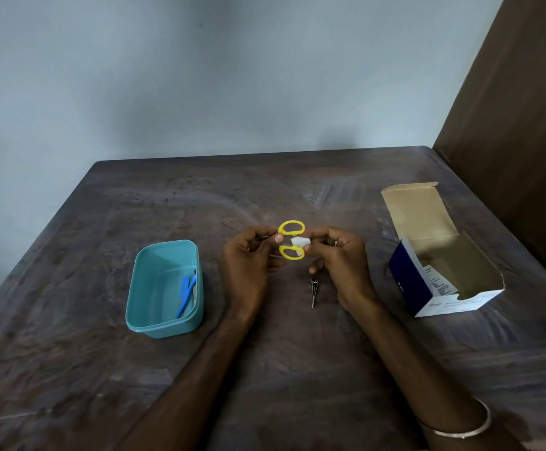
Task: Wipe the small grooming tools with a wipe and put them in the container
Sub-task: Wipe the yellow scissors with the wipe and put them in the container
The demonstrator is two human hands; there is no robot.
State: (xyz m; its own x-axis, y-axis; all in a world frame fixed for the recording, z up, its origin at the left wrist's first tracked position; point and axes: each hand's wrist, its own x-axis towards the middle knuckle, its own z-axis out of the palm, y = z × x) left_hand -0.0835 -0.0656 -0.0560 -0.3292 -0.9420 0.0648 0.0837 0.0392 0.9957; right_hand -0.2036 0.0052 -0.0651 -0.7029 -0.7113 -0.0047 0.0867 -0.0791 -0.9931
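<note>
Scissors (291,244) with yellow loop handles are held above the middle of a dark, scuffed table (297,369), handles pointing right and blades running left behind the fingers. The person's left hand (248,258) grips the pair at the blade end, fingers curled round it. The right hand (336,255) pinches a small white wipe (299,241) against the handles, between the two yellow loops. A ring shows on the right hand and a thin metal bangle (460,428) on that forearm. Just under the right hand, metal tweezers (313,289) lie on the table, tips toward the near edge. To the left stands a teal plastic container (148,307), open-topped, with a blue-handled tool (185,296) leaning inside against its right wall. At the right, well apart from the hands, an open blue-and-white cardboard box (408,281) sits with its lid flap thrown back; printed sachets show inside. A pale wall rises beyond the far edge.
</note>
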